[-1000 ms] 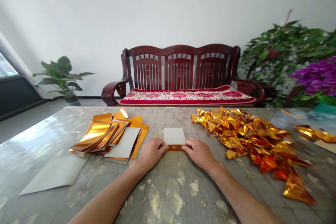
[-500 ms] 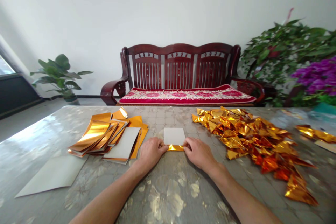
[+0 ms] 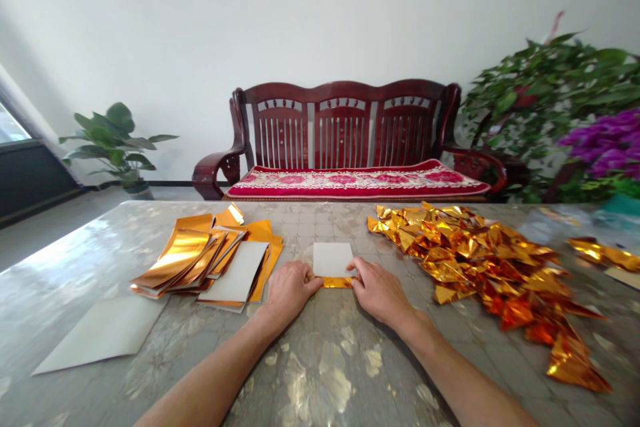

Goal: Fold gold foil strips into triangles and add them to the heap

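Observation:
A sheet of gold foil paper [image 3: 333, 259] lies on the table between my hands, white side up, its near edge turned over into a shiny gold strip. My left hand [image 3: 291, 284] pinches the strip's left end. At the right end, my right hand [image 3: 376, 287] has its thumb on the fold, and its index finger is slightly raised over the white part. Left of my hands is a loose stack of gold foil sheets [image 3: 187, 248], some with the white back showing. A heap of folded gold foil pieces [image 3: 465, 247] spreads out on the right.
The patterned table [image 3: 320, 373] carries a single pale sheet [image 3: 103, 333] at the left. Clear plastic wrapping [image 3: 555, 223] and more gold foil [image 3: 607, 255] sit at the right edge. A wooden bench [image 3: 343, 127] stands behind, with a potted plant [image 3: 117, 147] to its left.
My right index finger has lifted a little from the fold. The turned-over strip stays in place, and my left hand has hardly moved.

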Motion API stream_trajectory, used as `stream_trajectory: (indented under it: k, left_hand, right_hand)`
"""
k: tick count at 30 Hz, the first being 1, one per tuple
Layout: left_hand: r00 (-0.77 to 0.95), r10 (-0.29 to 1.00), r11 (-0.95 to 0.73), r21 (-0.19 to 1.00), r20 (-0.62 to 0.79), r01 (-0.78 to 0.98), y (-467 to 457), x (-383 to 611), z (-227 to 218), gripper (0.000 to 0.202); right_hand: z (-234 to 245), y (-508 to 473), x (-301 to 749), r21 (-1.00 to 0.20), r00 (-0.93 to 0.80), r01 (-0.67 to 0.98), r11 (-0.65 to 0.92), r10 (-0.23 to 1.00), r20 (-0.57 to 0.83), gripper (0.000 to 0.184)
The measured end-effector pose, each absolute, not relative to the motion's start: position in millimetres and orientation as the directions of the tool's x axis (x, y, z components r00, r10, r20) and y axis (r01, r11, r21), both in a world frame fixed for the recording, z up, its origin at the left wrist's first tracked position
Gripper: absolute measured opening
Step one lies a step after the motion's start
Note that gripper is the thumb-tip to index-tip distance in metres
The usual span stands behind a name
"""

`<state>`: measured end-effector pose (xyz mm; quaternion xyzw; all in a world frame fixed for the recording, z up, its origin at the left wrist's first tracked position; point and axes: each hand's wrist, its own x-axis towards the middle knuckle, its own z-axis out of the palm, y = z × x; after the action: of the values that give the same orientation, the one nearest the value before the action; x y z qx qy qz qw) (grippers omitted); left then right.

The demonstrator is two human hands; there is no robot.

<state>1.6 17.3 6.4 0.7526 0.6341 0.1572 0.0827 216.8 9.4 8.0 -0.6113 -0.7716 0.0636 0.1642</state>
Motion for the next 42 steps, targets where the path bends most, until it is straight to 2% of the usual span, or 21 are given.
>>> stream_trajectory:
  k: [4,7,11,14,16,20,23,27,35,42]
  left_hand:
    - [0.156,0.977,-0.195,0.304,0.148,0.932,15,2,6,0.027]
    - [0.182,0.961,-0.242,0.312,0.21,0.919,13,1,5,0.017]
    - [0.308,0.881,-0.428,0.331,0.358,0.841,12,2,2,0.018]
    - [0.517,0.785,-0.613,0.307,0.341,0.728,11,4,-1,0.022]
    - [0.607,0.736,-0.675,0.262,0.3,0.69,9,5,-1,0.023]
    - [0.646,0.72,-0.688,0.133,0.254,0.714,4,8,2,0.019]
    - [0.657,0.721,-0.684,0.07,0.22,0.726,0,8,4,0.019]
    - [0.648,0.737,-0.666,0.042,0.19,0.745,-4,4,3,0.021]
    - [0.595,0.792,-0.606,0.062,0.137,0.793,-15,0,10,0.025]
    - [0.528,0.843,-0.536,0.246,0.105,0.807,-38,20,9,0.019]
  right_hand:
    - [9,10,216,-0.299,-0.187,0.927,0.228,0.969,0.159,0.023]
    - [9,10,216,-0.289,-0.184,0.93,0.225,0.97,0.162,0.023]
    - [8,9,216,-0.29,-0.192,0.926,0.242,0.963,0.19,0.021]
    - [8,6,217,-0.242,-0.26,0.91,0.336,0.919,0.296,0.013]
    - [8,4,218,-0.171,-0.353,0.885,0.434,0.863,0.362,0.013]
    - [6,0,218,-0.078,-0.583,0.753,0.654,0.717,0.383,0.02]
    - [4,0,220,-0.072,-0.658,0.689,0.721,0.664,0.356,0.02]
    - [1,4,228,-0.067,-0.588,0.762,0.644,0.731,0.346,0.021]
    - [0,8,236,-0.071,-0.478,0.839,0.54,0.792,0.379,0.026]
    - [2,8,236,-0.256,-0.233,0.901,0.351,0.888,0.397,0.019]
